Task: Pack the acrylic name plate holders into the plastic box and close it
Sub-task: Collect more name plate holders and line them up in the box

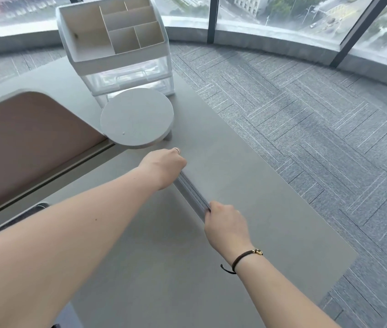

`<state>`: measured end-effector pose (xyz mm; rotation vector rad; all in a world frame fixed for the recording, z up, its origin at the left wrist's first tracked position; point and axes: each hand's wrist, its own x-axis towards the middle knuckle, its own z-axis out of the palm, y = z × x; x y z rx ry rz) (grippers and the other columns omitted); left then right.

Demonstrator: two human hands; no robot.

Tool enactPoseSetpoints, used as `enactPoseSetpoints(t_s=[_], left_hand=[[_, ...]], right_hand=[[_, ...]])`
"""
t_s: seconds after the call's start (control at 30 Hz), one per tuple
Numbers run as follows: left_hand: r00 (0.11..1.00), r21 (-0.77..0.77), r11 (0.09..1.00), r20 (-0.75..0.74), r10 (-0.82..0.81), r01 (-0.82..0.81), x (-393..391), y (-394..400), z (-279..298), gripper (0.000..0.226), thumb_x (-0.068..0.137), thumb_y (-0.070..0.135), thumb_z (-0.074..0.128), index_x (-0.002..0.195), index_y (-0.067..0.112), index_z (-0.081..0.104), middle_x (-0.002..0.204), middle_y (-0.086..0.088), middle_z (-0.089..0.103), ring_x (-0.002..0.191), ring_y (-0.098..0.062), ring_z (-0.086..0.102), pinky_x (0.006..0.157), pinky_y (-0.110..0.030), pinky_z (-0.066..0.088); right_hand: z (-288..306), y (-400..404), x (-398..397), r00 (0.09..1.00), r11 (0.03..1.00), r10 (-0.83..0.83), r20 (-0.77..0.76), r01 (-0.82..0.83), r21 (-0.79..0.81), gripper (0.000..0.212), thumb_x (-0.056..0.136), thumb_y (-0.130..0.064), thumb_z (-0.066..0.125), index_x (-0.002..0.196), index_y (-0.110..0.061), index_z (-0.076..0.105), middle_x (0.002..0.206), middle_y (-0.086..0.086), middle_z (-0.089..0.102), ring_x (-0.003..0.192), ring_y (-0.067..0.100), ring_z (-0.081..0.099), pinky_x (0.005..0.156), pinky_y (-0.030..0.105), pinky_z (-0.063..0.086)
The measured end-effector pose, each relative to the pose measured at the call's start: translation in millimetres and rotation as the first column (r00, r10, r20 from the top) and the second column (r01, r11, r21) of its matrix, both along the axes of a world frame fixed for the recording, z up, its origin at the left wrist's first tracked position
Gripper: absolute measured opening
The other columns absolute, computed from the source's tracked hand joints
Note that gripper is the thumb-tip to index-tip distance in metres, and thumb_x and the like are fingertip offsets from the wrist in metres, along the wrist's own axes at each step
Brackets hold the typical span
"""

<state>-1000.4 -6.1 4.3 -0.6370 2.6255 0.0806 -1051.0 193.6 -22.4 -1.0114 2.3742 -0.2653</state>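
Observation:
A stack of clear acrylic name plate holders stands on edge on the grey table, seen as a narrow ribbed strip. My left hand grips its far end, a ring on one finger. At the near end, my right hand is closed on the stack, with a dark cord bracelet at the wrist. Both hands hold the stack together between them. No plastic box for packing is clearly in view.
A white desk organiser with compartments on top and clear drawers below stands at the table's far end. A round white disc on a stand sits in front of it. A brown padded partition runs along the left. Carpet lies to the right.

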Motion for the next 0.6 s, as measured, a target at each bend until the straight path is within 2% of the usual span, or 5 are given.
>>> enactPoseSetpoints(t_s=[0.13, 0.23, 0.37, 0.43, 0.6], left_hand=[[0.998, 0.019, 0.999, -0.042, 0.047, -0.046, 13, -3, -3, 0.016, 0.087, -0.001, 0.051, 0.087, 0.008, 0.063, 0.099, -0.007, 0.055, 0.083, -0.033, 0.06, 0.075, -0.043, 0.055], [0.993, 0.049, 0.996, -0.084, 0.084, -0.08, 25, -3, 1, 0.02, 0.091, 0.004, 0.052, 0.092, 0.015, 0.068, 0.103, -0.004, 0.057, 0.084, -0.031, 0.059, 0.072, -0.036, 0.052], [0.979, 0.085, 0.986, -0.135, 0.154, -0.143, 46, 0, 15, 0.023, 0.095, 0.009, 0.051, 0.096, 0.021, 0.071, 0.098, 0.004, 0.051, 0.082, -0.024, 0.054, 0.061, -0.026, 0.033], [0.964, 0.122, 0.976, -0.177, 0.198, -0.179, 59, 2, 27, 0.018, 0.096, 0.015, 0.054, 0.095, 0.02, 0.072, 0.097, 0.005, 0.051, 0.085, -0.024, 0.054, 0.059, -0.026, 0.035], [0.946, 0.185, 0.96, -0.21, 0.247, -0.21, 102, 9, 70, 0.019, 0.094, 0.023, 0.055, 0.096, 0.027, 0.073, 0.107, 0.0, 0.053, 0.093, -0.027, 0.058, 0.085, -0.038, 0.049]], right_hand=[[3, -2, -2, 1.0, 1.0, -0.005, 0.019, 0.005, 0.008, 0.019, 0.091, -0.01, 0.044, 0.073, -0.015, 0.043, 0.075, 0.012, 0.056, 0.068, 0.035, 0.048, 0.058, 0.035, 0.035], [11, -1, -2, 1.0, 1.0, 0.001, 0.012, -0.001, 0.015, 0.031, 0.093, -0.016, 0.045, 0.064, -0.018, 0.036, 0.078, 0.013, 0.061, 0.068, 0.035, 0.048, 0.058, 0.034, 0.033], [31, 1, 6, 0.999, 0.999, 0.052, -0.01, -0.052, -0.005, 0.035, 0.095, -0.02, 0.043, 0.062, -0.016, 0.033, 0.068, 0.006, 0.048, 0.068, 0.035, 0.046, 0.057, 0.035, 0.032], [43, 3, 13, 0.996, 0.996, 0.084, -0.011, -0.084, -0.027, 0.036, 0.095, -0.022, 0.043, 0.061, -0.016, 0.032, 0.064, 0.004, 0.044, 0.067, 0.035, 0.046, 0.056, 0.035, 0.032], [77, 9, 42, 0.986, 0.983, 0.162, -0.028, -0.164, -0.087, 0.038, 0.096, -0.027, 0.043, 0.062, -0.014, 0.032, 0.061, 0.001, 0.043, 0.062, 0.032, 0.042, 0.054, 0.037, 0.029]])
